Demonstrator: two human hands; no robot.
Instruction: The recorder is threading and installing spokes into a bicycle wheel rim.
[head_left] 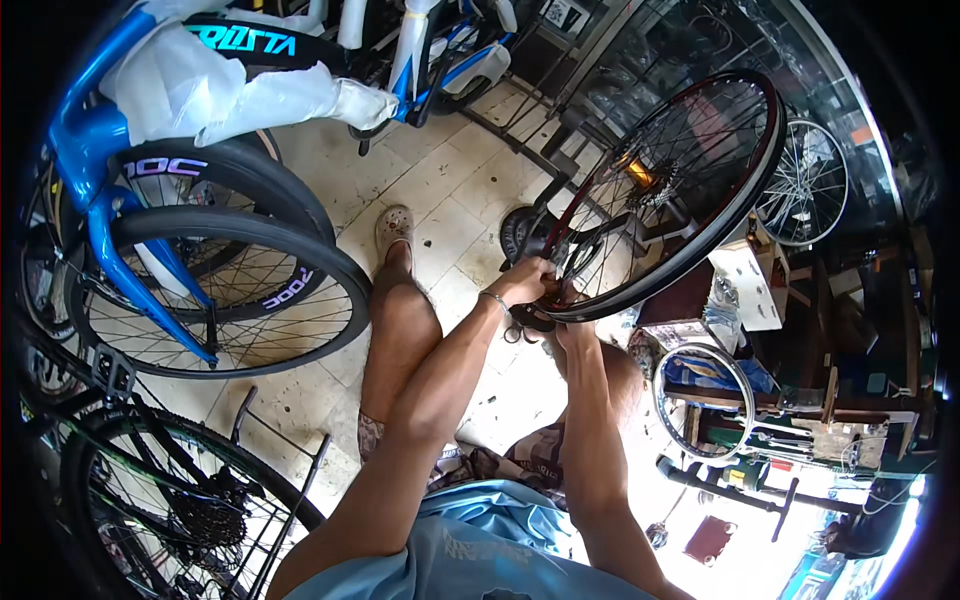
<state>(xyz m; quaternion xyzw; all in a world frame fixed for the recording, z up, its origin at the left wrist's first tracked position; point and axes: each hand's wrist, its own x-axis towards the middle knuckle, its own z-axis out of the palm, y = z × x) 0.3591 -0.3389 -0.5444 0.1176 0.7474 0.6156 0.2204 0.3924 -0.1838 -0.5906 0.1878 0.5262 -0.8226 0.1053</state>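
A spoked bicycle wheel (770,150) with a dark red and black rim stands tilted in front of me. At its centre are a gold hub (638,172) and a cassette of sprockets (655,184). My left hand (527,281) is closed at the near lower edge of the rim, its fingers curled on something I cannot make out. Close beside it my right hand (574,325) reaches up at the same edge. Its fingers look bent, though the rim and spokes partly hide them. Below the hands hangs a dark piece with round loops (514,332).
A blue bicycle frame (95,170) in white wrapping stands at left, near black-tyred wheels (355,300). Another bicycle wheel with sprockets (210,515) is at lower left. A bare rim (745,400) and a silver spoked wheel (845,185) are at right, near a cluttered bench (860,405).
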